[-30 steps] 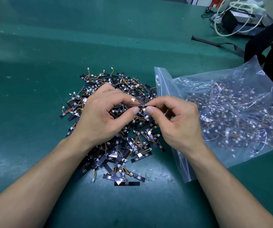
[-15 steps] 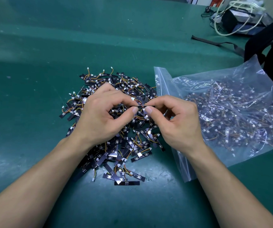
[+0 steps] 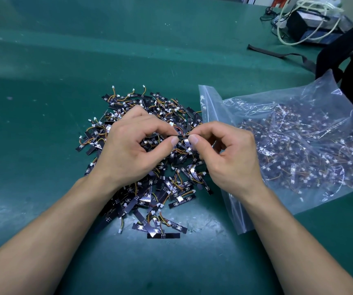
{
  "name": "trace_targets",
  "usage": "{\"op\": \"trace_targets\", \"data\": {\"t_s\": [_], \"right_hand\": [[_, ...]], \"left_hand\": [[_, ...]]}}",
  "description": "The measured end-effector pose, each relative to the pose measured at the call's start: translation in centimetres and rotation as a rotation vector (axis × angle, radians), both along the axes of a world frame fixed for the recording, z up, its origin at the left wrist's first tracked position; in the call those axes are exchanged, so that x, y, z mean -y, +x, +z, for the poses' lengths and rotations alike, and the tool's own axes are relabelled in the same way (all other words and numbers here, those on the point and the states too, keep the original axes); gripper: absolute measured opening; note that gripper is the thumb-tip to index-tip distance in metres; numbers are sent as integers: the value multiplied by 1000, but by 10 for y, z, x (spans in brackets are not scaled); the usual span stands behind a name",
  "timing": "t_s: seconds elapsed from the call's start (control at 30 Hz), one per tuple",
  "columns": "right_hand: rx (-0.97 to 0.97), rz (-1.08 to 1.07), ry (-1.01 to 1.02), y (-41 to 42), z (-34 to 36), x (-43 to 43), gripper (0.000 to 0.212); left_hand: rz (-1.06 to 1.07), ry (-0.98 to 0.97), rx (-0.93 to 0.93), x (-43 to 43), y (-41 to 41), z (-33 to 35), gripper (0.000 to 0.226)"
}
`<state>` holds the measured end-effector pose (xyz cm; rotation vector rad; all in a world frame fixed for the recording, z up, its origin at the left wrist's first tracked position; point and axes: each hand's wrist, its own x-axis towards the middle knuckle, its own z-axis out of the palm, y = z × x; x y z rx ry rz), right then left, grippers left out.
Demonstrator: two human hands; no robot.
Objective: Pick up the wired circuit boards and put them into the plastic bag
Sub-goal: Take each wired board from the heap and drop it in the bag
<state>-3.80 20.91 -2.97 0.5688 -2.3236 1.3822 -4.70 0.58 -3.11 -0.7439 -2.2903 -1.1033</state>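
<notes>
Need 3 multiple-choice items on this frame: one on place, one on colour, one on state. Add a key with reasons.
1. Where is the plastic bag relative to the pile of boards?
A) left of it
B) right of it
C) under it

2. What colour is the table?
A) green
B) white
C) red

3. What are the left hand and right hand doing?
A) lying flat on the table
B) both pinching one board above the pile
C) pulling the bag open

Key:
1 B: the bag lies to the right of the pile.
2 A: the surface is green all over.
3 B: the thumb and forefinger of each hand grip one end of a thin dark board.
</notes>
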Motion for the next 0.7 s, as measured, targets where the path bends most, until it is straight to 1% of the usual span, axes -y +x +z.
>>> {"op": "trace_targets", "data": {"t_s": [0.17,0.33,0.47,0.6,0.63,0.7], "right_hand": [[-3,11,15,-1,-1,0,5],[3,-5,-26,1,0,1,3],[-14,-52,-39,3,5,0,10],[-104,-205,48,0,12,-12,8],[-106,-252,94,-2,13,-18,12],[-33,-335,200,-5,15,-30,26]], "left_hand": [[-7,5,13,0,1,0,6],[9,12,14,0,0,-1,5],[26,17,17,0,-1,-3,7],[41,44,49,1,-3,-4,7],[43,50,59,1,-3,-4,8],[49,51,78,1,-3,-5,12]]}}
